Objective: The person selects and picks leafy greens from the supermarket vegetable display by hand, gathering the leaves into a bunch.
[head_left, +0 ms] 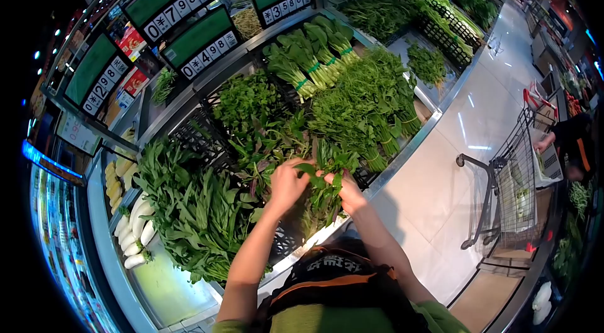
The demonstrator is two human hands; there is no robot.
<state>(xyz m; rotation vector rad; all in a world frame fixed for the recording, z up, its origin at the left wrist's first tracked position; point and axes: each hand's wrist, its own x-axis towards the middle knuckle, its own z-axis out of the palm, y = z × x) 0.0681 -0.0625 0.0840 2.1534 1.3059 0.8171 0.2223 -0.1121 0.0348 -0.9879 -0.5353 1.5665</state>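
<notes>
My right hand point(346, 192) is closed around a small bunch of leafy greens point(326, 193), held over the front of the vegetable display. Close beside it, my left hand point(290, 183) pinches a green leaf point(306, 169) at the bunch's upper left. Loose greens with purplish leaves point(255, 160) lie in a black crate just beyond my left hand. Right behind the bunch are feathery greens point(362, 103) tied in bundles. Long-leaved greens point(201, 213) are piled to the left of my left forearm.
White radishes point(134, 232) lie at the left. Banded leafy bundles point(314, 56) sit at the back, below price signs point(182, 12). A metal rim point(402, 160) edges the display. On the right-hand aisle stands a shopping cart point(516, 176), with another person's hand point(545, 142) near it.
</notes>
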